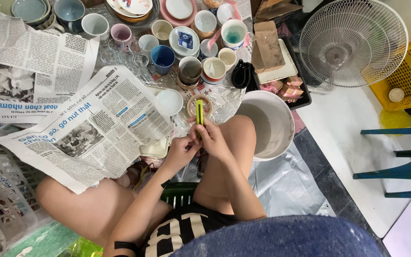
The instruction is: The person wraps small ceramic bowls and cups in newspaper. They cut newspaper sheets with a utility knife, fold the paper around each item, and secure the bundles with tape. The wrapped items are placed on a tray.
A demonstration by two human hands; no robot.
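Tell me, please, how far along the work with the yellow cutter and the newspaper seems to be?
Done: newspaper sheets lie spread out. In hand: both the left hand and right hand grip a yellow utility knife above the knee, near a tape roll. Left: the many cups and bowls stand bare, none wrapped that I can see.

Slim yellow-green utility knife (199, 113), upright, held at lower end, above knees, just before tape roll (199, 105).

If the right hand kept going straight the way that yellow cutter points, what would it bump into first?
Most likely the roll of tape: the yellow cutter in the right hand points at it and already overlaps its ring. Beyond stand cups. Depth is hard to judge from above.
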